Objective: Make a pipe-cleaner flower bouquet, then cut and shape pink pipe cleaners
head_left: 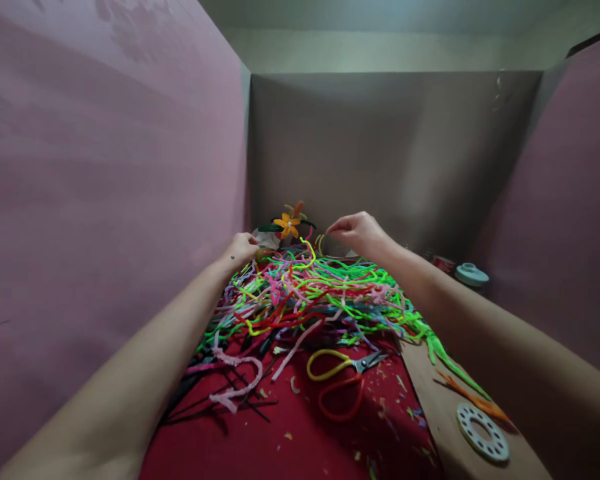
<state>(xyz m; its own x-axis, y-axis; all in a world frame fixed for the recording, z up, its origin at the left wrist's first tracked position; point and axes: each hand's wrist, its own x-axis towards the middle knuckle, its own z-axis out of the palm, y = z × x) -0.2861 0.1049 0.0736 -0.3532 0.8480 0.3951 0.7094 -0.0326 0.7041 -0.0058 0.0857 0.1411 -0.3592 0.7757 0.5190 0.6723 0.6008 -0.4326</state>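
My left hand (243, 247) is at the far left of a heap of coloured pipe cleaners (310, 287), beside a crumpled whitish item (269, 239). Its fingers are curled together, and what they hold, if anything, is hidden. Across from it, my right hand (363, 231) hovers above the back of the heap. Thumb and fingertips pinch together close to a thin yellowish stem (321, 244); whether they grip anything is too small to see. Between the hands stands an orange pipe-cleaner flower (289, 225) with dark green leaves.
Scissors (347, 377) with one yellow and one red handle lie on the red cloth (260, 440) among small clippings. A white ring with holes (483, 432) rests on the board at right. Behind is a light-blue round object (472, 274). Pink panels (105, 167) flank both sides.
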